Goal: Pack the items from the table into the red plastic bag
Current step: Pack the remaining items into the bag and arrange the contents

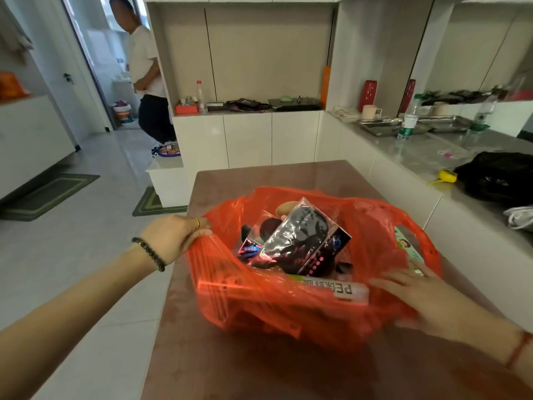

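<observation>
On the brown table point(259, 376): red plastic bag point(375, 220) stands open-mouthed near the middle.
Left hand point(176, 241): fingers curled round the bag's left rim, gripping it.
Right hand point(418, 298): blurred, fingers straight, laid flat on the bag's near right side, holding nothing.
Inside the bag: clear packet point(300, 238) of dark goods on top, small blue-and-pink sachet point(251, 249) beside it, white box point(337, 288) printed PE along the near wall.

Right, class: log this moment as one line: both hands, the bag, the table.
left hand grips red plastic bag rim | right hand rests on bag's near side | bag open on table, packets inside
</observation>
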`<state>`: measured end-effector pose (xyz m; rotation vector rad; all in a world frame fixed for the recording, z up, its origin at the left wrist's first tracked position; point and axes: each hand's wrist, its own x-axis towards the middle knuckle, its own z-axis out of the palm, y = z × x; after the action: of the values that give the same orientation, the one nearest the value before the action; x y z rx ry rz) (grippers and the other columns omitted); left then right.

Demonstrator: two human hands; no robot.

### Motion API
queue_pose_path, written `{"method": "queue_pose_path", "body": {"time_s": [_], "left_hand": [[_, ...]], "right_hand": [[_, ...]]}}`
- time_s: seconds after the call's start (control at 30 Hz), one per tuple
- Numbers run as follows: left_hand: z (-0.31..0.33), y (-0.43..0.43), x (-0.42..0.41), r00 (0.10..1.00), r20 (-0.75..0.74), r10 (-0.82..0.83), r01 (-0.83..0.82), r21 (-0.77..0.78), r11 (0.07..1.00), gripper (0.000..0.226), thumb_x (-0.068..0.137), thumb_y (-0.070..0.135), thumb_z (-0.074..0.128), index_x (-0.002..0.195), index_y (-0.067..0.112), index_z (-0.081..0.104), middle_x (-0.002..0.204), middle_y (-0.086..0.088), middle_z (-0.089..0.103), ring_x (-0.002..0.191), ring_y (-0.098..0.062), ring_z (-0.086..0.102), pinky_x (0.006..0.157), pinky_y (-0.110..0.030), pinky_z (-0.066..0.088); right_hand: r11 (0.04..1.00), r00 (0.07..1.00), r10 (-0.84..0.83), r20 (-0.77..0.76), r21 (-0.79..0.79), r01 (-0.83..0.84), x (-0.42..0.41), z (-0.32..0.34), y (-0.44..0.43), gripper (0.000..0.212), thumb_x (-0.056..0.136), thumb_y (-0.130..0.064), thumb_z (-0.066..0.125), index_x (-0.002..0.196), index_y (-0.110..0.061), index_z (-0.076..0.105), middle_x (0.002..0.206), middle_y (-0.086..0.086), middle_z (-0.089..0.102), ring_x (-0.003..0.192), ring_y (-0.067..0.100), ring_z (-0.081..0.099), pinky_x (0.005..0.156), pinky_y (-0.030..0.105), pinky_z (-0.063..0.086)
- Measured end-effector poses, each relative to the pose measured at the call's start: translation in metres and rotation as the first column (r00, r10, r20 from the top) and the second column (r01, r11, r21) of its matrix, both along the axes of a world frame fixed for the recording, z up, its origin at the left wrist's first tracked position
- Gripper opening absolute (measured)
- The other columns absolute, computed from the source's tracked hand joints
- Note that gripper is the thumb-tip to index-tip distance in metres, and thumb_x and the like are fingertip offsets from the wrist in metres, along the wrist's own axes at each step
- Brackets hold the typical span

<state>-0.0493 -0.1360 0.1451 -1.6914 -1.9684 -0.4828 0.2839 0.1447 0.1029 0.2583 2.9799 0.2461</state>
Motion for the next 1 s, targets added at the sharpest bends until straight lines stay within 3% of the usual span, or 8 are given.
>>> {"method": "queue_pose_path", "body": {"time_s": [0.07,0.13,0.23,0.33,0.73,0.9,0.97,1.0], "left_hand": [[0.003,0.005,-0.005,0.999,-0.042,0.014,-0.014,-0.020,1.000,0.063,0.088,0.062,0.013,0.068,0.023,0.058,0.050,-0.005,0.067,0.043,-0.021,0.064,0.037,-0.023,0.046],[0.005,0.013,-0.012,0.994,0.064,0.092,-0.086,-0.090,0.992,0.088,0.079,0.074,0.005,0.075,0.012,0.068,0.064,-0.013,0.072,0.057,-0.029,0.068,0.049,-0.034,0.053],[0.011,0.027,-0.025,0.967,0.069,0.244,-0.227,-0.194,0.954,0.108,0.067,0.082,-0.003,0.094,0.006,0.068,0.089,-0.018,0.072,0.083,-0.034,0.067,0.069,-0.038,0.051],[0.025,0.049,-0.030,0.908,0.078,0.413,-0.387,-0.227,0.894,0.058,0.090,0.048,0.034,0.104,-0.001,0.063,0.102,-0.026,0.066,0.097,-0.038,0.060,0.079,-0.041,0.047],[0.045,0.100,-0.064,0.844,0.096,0.527,-0.504,-0.191,0.842,0.038,0.092,0.031,0.045,0.108,0.002,0.063,0.106,-0.028,0.064,0.100,-0.043,0.057,0.085,-0.048,0.045],[0.032,0.100,-0.064,0.921,0.019,0.389,-0.387,-0.065,0.920,0.039,0.091,0.030,0.047,0.092,-0.005,0.066,0.086,-0.030,0.066,0.081,-0.044,0.061,0.072,-0.049,0.048],[0.028,0.098,-0.063,0.945,0.001,0.326,-0.326,0.003,0.945,0.039,0.091,0.030,0.049,0.088,-0.005,0.067,0.083,-0.030,0.066,0.078,-0.045,0.062,0.070,-0.050,0.048],[0.027,0.097,-0.062,0.952,-0.002,0.305,-0.304,0.030,0.952,0.042,0.090,0.033,0.048,0.087,-0.004,0.067,0.082,-0.029,0.066,0.076,-0.045,0.062,0.070,-0.050,0.048]], "right_hand": [[0.999,0.993,-0.044,-0.111,0.004,0.045,0.008,-0.003,0.018,0.043,0.045,-0.037,0.085,0.082,-0.038,0.064,0.076,-0.019,0.069,0.072,0.001,0.068,0.074,0.014,0.047],[0.978,0.978,-0.172,-0.117,-0.136,0.155,0.000,0.013,0.032,0.028,0.061,-0.014,0.077,0.081,-0.031,0.067,0.081,-0.008,0.073,0.078,0.015,0.070,0.070,0.024,0.050],[0.965,0.927,-0.254,-0.278,-0.134,0.224,-0.034,0.041,0.059,0.027,0.081,-0.009,0.057,0.103,-0.021,0.066,0.106,0.006,0.069,0.100,0.029,0.064,0.080,0.036,0.049],[0.980,0.912,-0.194,-0.362,-0.032,0.196,-0.076,0.066,0.077,0.032,0.080,-0.005,0.052,0.106,-0.019,0.065,0.109,0.009,0.069,0.102,0.031,0.062,0.080,0.040,0.050],[0.953,0.876,-0.256,-0.408,0.045,0.299,-0.148,0.092,0.133,0.029,0.083,-0.003,0.048,0.103,-0.012,0.067,0.106,0.019,0.067,0.098,0.038,0.060,0.080,0.041,0.048],[0.932,0.939,-0.275,-0.204,-0.298,0.208,-0.125,0.079,0.146,0.020,0.082,-0.011,0.065,0.100,-0.006,0.070,0.100,0.016,0.071,0.084,0.020,0.061,0.072,0.021,0.045],[0.726,0.936,-0.339,-0.095,-0.659,0.196,-0.105,0.079,0.151,0.029,0.075,-0.018,0.071,0.103,-0.013,0.068,0.100,0.006,0.071,0.079,0.004,0.064,0.067,0.003,0.045],[0.498,0.922,-0.380,-0.076,-0.857,0.134,-0.095,0.079,0.154,0.033,0.073,-0.022,0.068,0.105,-0.018,0.065,0.102,0.000,0.071,0.083,0.000,0.066,0.070,0.004,0.048]]}}
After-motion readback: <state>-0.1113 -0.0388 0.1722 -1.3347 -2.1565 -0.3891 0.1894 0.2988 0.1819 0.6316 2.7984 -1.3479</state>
